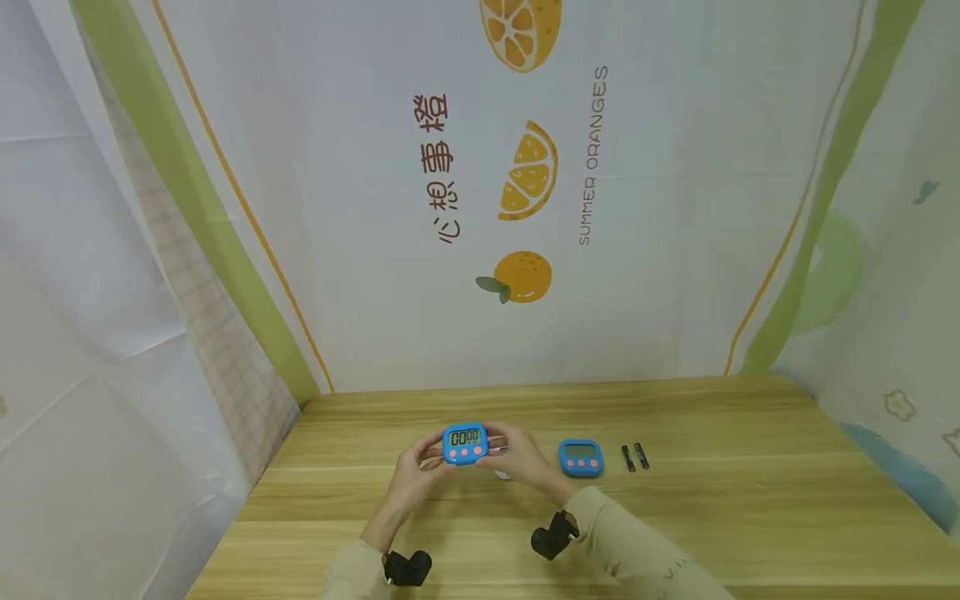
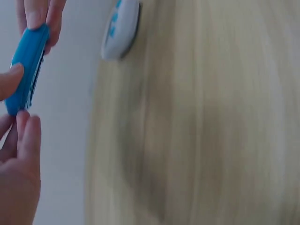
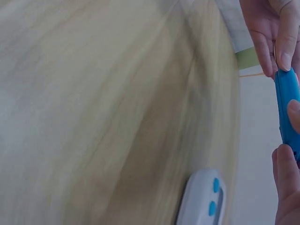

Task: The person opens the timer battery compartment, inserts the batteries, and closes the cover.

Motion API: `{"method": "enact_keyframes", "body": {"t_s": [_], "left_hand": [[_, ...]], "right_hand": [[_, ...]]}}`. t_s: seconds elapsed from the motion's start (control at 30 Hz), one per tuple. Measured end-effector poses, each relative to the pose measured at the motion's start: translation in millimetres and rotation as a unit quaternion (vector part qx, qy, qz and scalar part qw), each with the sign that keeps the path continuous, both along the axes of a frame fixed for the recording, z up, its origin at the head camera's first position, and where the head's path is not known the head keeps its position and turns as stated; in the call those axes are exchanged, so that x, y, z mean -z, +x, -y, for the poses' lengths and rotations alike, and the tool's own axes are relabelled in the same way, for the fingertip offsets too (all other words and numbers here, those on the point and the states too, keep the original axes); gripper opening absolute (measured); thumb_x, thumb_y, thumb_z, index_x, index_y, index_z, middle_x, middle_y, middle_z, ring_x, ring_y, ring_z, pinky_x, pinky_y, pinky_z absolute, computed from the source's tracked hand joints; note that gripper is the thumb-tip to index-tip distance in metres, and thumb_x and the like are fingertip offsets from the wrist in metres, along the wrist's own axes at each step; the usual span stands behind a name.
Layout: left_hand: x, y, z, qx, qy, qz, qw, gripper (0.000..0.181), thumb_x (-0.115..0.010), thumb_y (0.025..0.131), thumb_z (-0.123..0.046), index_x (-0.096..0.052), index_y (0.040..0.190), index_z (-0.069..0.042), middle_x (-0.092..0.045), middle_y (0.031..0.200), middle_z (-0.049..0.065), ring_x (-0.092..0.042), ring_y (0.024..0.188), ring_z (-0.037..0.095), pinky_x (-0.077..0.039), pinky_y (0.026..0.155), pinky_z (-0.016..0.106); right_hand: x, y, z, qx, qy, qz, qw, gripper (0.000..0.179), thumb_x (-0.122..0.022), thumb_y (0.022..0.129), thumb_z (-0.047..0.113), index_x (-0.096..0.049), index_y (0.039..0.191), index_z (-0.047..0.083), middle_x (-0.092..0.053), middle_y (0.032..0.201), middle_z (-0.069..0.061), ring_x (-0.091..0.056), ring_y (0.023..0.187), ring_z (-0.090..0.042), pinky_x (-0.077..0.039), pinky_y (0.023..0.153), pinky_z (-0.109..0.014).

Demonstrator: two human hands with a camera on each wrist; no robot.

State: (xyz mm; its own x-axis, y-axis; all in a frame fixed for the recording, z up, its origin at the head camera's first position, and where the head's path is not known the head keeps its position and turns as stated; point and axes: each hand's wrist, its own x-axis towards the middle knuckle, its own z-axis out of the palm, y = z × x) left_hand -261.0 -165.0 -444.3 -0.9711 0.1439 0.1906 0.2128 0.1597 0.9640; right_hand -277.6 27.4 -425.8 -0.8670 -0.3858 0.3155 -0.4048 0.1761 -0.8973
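Between both hands is a blue digital timer [image 1: 465, 443] with three pink buttons, its screen showing zeros and facing the head camera. My left hand [image 1: 412, 471] grips its left end, and my right hand [image 1: 521, 457] grips the right end. In the left wrist view the timer [image 2: 29, 65] appears edge-on above the tabletop, with thumb and fingertips at its ends. The right wrist view shows the same blue casing [image 3: 287, 101] at the frame's edge. A white timer [image 3: 199, 201] with blue buttons lies on the table, mostly hidden behind the right hand in the head view.
Right of the hands, a second blue timer [image 1: 581, 458] with a blank screen lies on the wooden table [image 1: 712, 500]. Beyond it are two small dark batteries [image 1: 634, 457] side by side. A white curtain [image 1: 360, 250] printed with oranges hangs behind the table.
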Motion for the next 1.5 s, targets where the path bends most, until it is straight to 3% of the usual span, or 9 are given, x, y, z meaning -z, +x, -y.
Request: {"method": "enact_keyframes", "body": {"t_s": [0.13, 0.23, 0.43, 0.6, 0.77, 0.93, 1.2, 1.5], "left_hand": [[6.7, -5.4, 8.3, 0.001, -0.006, 0.022, 0.9997, 0.057, -0.063, 0.078, 0.003, -0.039, 0.129, 0.005, -0.040, 0.128, 0.021, -0.047, 0.105, 0.032, -0.049, 0.082, 0.026], [11.8, -9.1, 11.7, -0.002, -0.021, 0.021, 0.9996, 0.056, -0.063, 0.077, 0.005, -0.039, 0.128, 0.009, -0.041, 0.127, 0.025, -0.049, 0.103, 0.034, -0.051, 0.077, 0.025], [21.7, -13.6, 13.0, -0.018, -0.038, 0.015, 0.9990, 0.051, -0.060, 0.078, 0.008, -0.041, 0.124, 0.012, -0.045, 0.120, 0.029, -0.049, 0.104, 0.038, -0.050, 0.080, 0.031], [31.4, -13.9, 12.3, -0.039, -0.050, 0.012, 0.9979, 0.049, -0.058, 0.078, 0.011, -0.040, 0.123, 0.015, -0.047, 0.117, 0.031, -0.050, 0.104, 0.039, -0.049, 0.083, 0.031], [37.1, -13.3, 11.4, -0.059, -0.048, 0.017, 0.9969, 0.050, -0.058, 0.077, 0.013, -0.038, 0.123, 0.017, -0.046, 0.117, 0.031, -0.050, 0.104, 0.039, -0.048, 0.083, 0.031], [36.7, -13.3, 9.9, -0.068, -0.046, 0.027, 0.9962, 0.050, -0.057, 0.077, 0.013, -0.038, 0.123, 0.017, -0.046, 0.118, 0.031, -0.049, 0.105, 0.039, -0.049, 0.082, 0.035], [42.1, -14.0, 12.0, -0.088, -0.052, 0.045, 0.9937, 0.048, -0.057, 0.075, 0.012, -0.043, 0.121, 0.015, -0.052, 0.111, 0.028, -0.053, 0.099, 0.034, -0.050, 0.076, 0.027], [43.5, -11.6, 13.2, -0.100, -0.043, 0.063, 0.9921, 0.049, -0.058, 0.075, 0.012, -0.042, 0.121, 0.015, -0.049, 0.114, 0.028, -0.051, 0.101, 0.034, -0.049, 0.076, 0.026]], "right_hand": [[22.9, -13.8, 9, 0.002, 0.026, -0.007, 0.9996, 0.053, -0.067, 0.072, -0.008, -0.044, 0.118, -0.017, -0.052, 0.109, -0.030, -0.056, 0.093, -0.039, -0.053, 0.071, -0.029], [34.2, -18.9, 14, 0.002, 0.043, 0.003, 0.9991, 0.056, -0.067, 0.073, -0.006, -0.041, 0.121, -0.017, -0.050, 0.113, -0.031, -0.055, 0.095, -0.038, -0.052, 0.072, -0.024], [44.9, -23.9, 22, 0.016, 0.040, 0.039, 0.9983, 0.055, -0.065, 0.075, -0.007, -0.039, 0.123, -0.017, -0.049, 0.114, -0.030, -0.054, 0.098, -0.038, -0.052, 0.074, -0.027], [54.4, -26.7, 31, 0.044, 0.063, 0.023, 0.9968, 0.051, -0.066, 0.073, -0.007, -0.046, 0.120, -0.012, -0.054, 0.110, -0.023, -0.057, 0.095, -0.034, -0.052, 0.074, -0.030], [56.4, -24.8, 39, 0.073, 0.075, -0.004, 0.9945, 0.048, -0.067, 0.071, -0.010, -0.049, 0.115, -0.014, -0.057, 0.104, -0.024, -0.059, 0.090, -0.032, -0.053, 0.071, -0.030], [53.7, -22.3, 43, 0.087, 0.086, -0.003, 0.9925, 0.048, -0.065, 0.070, -0.012, -0.046, 0.115, -0.018, -0.056, 0.103, -0.028, -0.059, 0.091, -0.033, -0.052, 0.073, -0.030], [57.1, -21.8, 49, 0.107, 0.131, 0.001, 0.9856, 0.044, -0.065, 0.070, -0.009, -0.051, 0.112, -0.015, -0.061, 0.097, -0.023, -0.060, 0.090, -0.029, -0.051, 0.075, -0.033], [63.1, -20.1, 52, 0.103, 0.130, -0.005, 0.9862, 0.042, -0.063, 0.072, -0.010, -0.051, 0.111, -0.016, -0.062, 0.096, -0.023, -0.060, 0.089, -0.026, -0.052, 0.073, -0.032]]}}
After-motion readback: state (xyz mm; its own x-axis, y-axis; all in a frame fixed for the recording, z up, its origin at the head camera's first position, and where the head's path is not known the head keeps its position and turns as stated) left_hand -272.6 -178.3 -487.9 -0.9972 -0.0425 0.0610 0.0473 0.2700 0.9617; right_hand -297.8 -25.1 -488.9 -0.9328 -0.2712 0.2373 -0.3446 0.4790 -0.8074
